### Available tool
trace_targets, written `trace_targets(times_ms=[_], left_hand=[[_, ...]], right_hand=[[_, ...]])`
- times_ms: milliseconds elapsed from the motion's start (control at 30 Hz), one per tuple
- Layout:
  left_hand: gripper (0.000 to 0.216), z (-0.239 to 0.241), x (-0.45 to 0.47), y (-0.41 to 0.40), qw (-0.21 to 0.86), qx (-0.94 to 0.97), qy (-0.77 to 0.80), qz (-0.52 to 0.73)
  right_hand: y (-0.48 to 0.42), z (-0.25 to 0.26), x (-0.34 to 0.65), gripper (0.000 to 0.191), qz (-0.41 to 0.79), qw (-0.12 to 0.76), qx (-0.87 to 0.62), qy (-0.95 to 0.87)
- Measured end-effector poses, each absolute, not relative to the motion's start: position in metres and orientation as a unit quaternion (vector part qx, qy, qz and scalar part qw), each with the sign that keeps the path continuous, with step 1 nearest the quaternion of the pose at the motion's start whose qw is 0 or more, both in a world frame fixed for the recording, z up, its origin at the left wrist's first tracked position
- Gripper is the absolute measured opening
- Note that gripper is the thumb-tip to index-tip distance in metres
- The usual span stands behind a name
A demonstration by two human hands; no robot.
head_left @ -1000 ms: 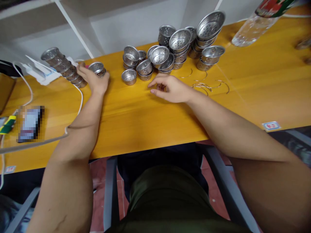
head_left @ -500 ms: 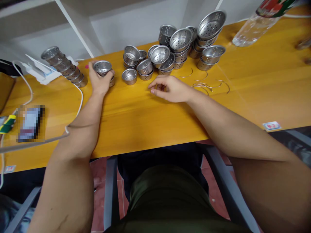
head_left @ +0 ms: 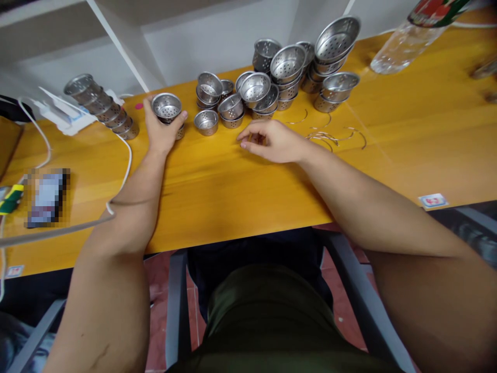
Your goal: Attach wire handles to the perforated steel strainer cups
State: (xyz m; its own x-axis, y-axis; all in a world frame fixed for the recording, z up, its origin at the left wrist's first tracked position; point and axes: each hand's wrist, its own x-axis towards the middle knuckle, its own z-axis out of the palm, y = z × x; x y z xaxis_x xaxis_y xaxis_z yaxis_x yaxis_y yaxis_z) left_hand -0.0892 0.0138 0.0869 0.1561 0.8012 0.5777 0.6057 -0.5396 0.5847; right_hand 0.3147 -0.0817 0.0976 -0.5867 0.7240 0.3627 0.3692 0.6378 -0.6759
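On the left, a small perforated metal cup [head_left: 166, 107] rests on top of another perforated cup, whose side [head_left: 179, 132] shows only in part. My left hand [head_left: 161, 129] is around this short stack, thumb spread away on the right and fingers partly hidden on the far left side. My right hand [head_left: 272, 141] hovers over or rests on the table in front of the grouped cups, loosely curled with thumb and forefinger apart and nothing visible between them. A single perforated cup [head_left: 206, 122] stands between the two hands, nearer the back.
Several perforated cups [head_left: 255, 89] of different sizes are piled along the back. A leaning cup stack [head_left: 104, 109] stands at far left. Thin curved wires [head_left: 326, 137] lie right of my right hand. A plastic bottle [head_left: 404, 46], phone [head_left: 47, 197] and white cable [head_left: 129, 160] share the table.
My left thumb has lifted away from the upper cup, which now sits slightly further right and tips more toward me. The right hand has stayed put.
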Motion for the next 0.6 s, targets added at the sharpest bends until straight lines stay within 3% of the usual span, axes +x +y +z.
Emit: trace_targets(times_ms=[100, 167, 400, 600], left_hand=[[0.075, 0.089, -0.088, 0.015, 0.084, 0.803, 0.37, 0.459], [0.073, 0.086, -0.09, 0.018, 0.072, 0.811, 0.35, 0.463], [0.108, 0.045, -0.121, 0.055, 0.052, 0.704, 0.445, 0.551], [0.113, 0.054, -0.092, 0.046, -0.066, 0.683, 0.395, 0.611]], right_hand=[[-0.083, 0.115, 0.324, 0.029, 0.235, 0.296, -0.39, -0.84], [-0.083, 0.134, 0.337, 0.025, 0.198, 0.252, -0.454, -0.831], [-0.075, 0.176, 0.394, 0.025, 0.122, 0.011, -0.631, -0.766], [-0.066, 0.176, 0.412, 0.022, 0.114, -0.129, -0.655, -0.736]])
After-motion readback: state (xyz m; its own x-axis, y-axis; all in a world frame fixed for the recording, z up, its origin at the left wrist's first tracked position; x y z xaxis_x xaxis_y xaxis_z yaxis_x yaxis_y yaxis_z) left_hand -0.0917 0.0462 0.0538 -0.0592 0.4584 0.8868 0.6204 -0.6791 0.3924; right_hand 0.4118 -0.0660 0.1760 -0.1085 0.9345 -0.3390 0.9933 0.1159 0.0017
